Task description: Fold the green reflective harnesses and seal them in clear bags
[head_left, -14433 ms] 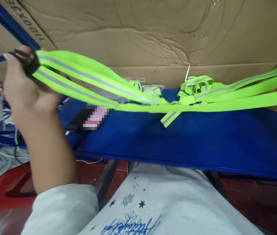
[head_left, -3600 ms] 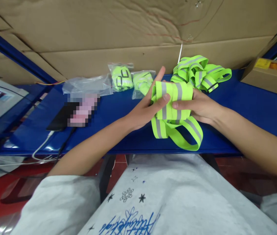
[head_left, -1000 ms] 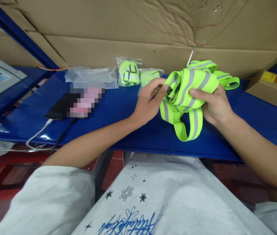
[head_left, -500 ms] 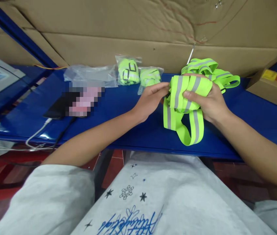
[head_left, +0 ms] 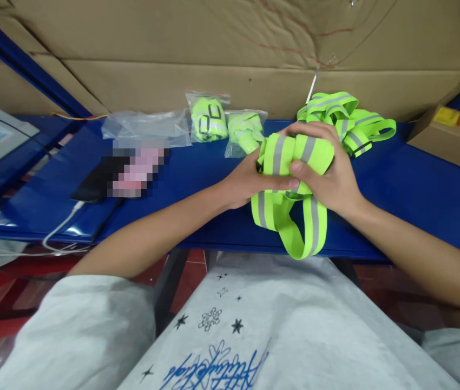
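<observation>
Both hands hold one bundle of neon-green strap with grey reflective stripes (head_left: 293, 157) above the front of the blue table (head_left: 396, 184). My left hand (head_left: 243, 181) grips its left side from below. My right hand (head_left: 329, 176) wraps over the top and right, thumb pressed on the front. Loops of the strap (head_left: 295, 227) hang below the bundle, over the table's front edge.
A loose heap of the same green strap (head_left: 346, 122) lies behind my right hand. Two bagged green straps (head_left: 209, 119) and empty clear bags (head_left: 144, 127) sit at the back. A phone (head_left: 96, 184) with cables lies left. A cardboard box (head_left: 449, 141) stands at right, a cardboard wall (head_left: 222, 49) behind.
The bundle has come nearer to me and a little left, and it is squeezed tighter. My right hand has closed further over its top; the hanging loops now reach lower.
</observation>
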Motion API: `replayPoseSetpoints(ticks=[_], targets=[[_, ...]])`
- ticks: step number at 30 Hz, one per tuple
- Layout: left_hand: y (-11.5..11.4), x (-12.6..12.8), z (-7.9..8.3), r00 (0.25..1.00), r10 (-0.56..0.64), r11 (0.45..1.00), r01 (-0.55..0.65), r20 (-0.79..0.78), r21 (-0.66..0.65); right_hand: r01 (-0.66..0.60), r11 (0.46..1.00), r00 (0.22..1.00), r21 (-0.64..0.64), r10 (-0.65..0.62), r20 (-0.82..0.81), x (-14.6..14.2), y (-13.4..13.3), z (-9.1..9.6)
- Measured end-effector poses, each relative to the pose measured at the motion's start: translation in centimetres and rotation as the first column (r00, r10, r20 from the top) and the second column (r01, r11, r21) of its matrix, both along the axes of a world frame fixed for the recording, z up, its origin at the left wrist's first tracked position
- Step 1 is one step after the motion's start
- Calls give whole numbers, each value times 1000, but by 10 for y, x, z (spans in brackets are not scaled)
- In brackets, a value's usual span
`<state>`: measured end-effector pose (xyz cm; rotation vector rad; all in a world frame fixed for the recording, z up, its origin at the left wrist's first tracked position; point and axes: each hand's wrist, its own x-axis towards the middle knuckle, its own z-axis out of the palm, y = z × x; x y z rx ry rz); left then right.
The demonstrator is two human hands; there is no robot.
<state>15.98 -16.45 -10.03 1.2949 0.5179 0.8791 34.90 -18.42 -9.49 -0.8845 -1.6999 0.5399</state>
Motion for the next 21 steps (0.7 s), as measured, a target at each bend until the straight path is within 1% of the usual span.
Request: replayPoseSetpoints(ticks=[2,5,8,10,11,12,13,15,16,17,18,19,20,21], targets=[[-3,1,-1,1000,9,1000,-9,-4,-20,-1,1000,999,16,1,-52,-3,-2,-4],[-7,4,-4,998,58,997,-58,-3,-46,-12,999,991,-50,5,-132,-9,-3,-8],[-5,6,-1,983,183,983,-182,17,-38,-14,992,980,-124,-12,-200,-14,1,-10],[0,4,5,956,282,959,-282,82,-2,-70,976,968,-207,16,-250,-17,3,-12],[3,3,9,933,331,941,-337,139,25,-133,952,958,-277,52,-281,-19,3,-13],[6,2,12,909,366,923,-382,199,48,-209,909,944,-361,91,-317,-20,3,-15],[9,1,15,886,391,906,-418,249,66,-286,847,925,-448,122,-359,-22,2,-17],[12,-1,17,844,441,869,-487,305,92,-414,691,882,-593,143,-449,-26,-1,-19],[12,-2,17,830,465,847,-519,308,118,-458,623,862,-634,137,-488,-27,-3,-20],[11,-2,15,824,485,821,-545,294,172,-486,581,846,-653,128,-517,-29,-4,-20],[10,-3,13,822,500,785,-563,272,259,-514,554,829,-655,125,-545,-30,-6,-20],[8,-4,10,827,505,739,-563,248,370,-541,537,812,-647,132,-569,-30,-6,-20],[6,-4,7,842,495,696,-532,215,482,-560,533,799,-634,147,-583,-30,-7,-19],[4,-5,5,863,475,666,-480,172,570,-570,542,793,-618,164,-587,-29,-7,-19]])
